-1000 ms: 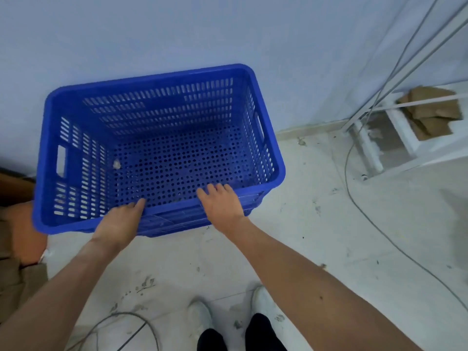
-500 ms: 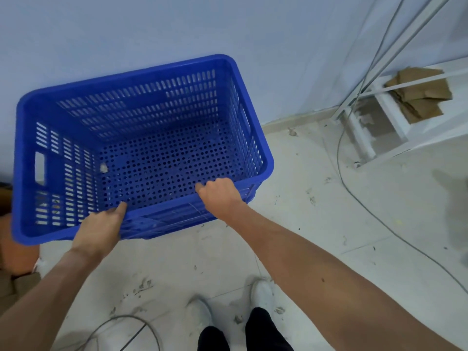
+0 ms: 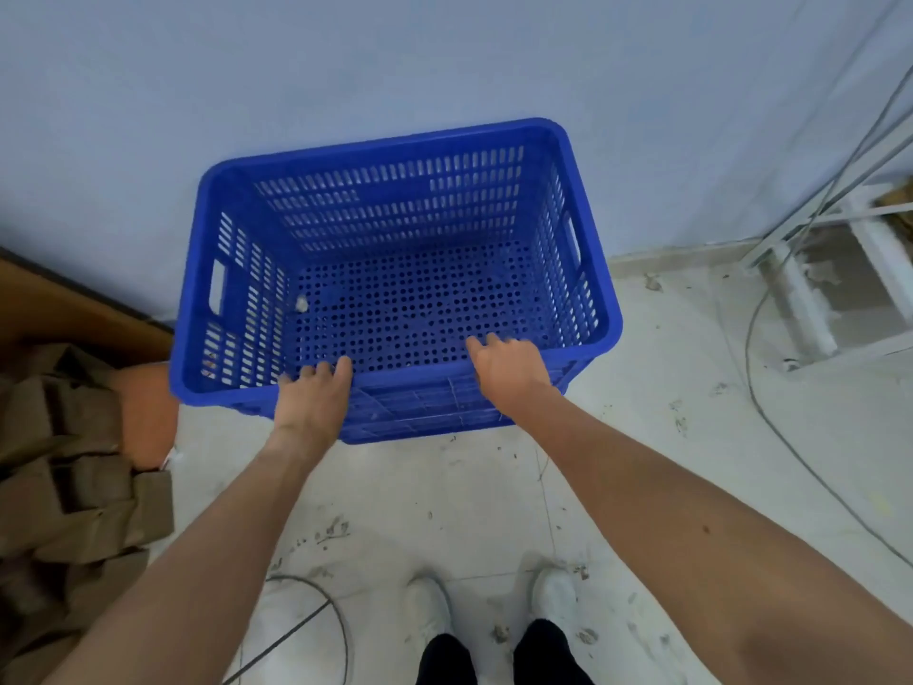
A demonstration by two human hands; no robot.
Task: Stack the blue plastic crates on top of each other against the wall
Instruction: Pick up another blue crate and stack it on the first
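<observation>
A blue perforated plastic crate [image 3: 395, 200] stands open side up with its far side at the pale wall [image 3: 346, 56]. It rests on a second blue crate [image 3: 420, 417], of which only the front wall shows below it. My left hand [image 3: 311, 402] has its fingers curled over the near rim, left of centre. My right hand [image 3: 509, 370] lies on the same rim to the right, fingers reaching over the edge. A small white scrap [image 3: 300, 304] lies on the upper crate's floor.
Flattened brown cardboard [image 3: 74, 462] is heaped on the floor to the left, touching the crates' left corner. A white metal frame [image 3: 815, 299] leans at the right with a cable [image 3: 770, 417] trailing over the floor. Another cable [image 3: 306, 620] loops near my white shoes [image 3: 427, 610].
The top crate has moved away from me and to the right, and now sits level at the wall. Both hands stayed on its near rim.
</observation>
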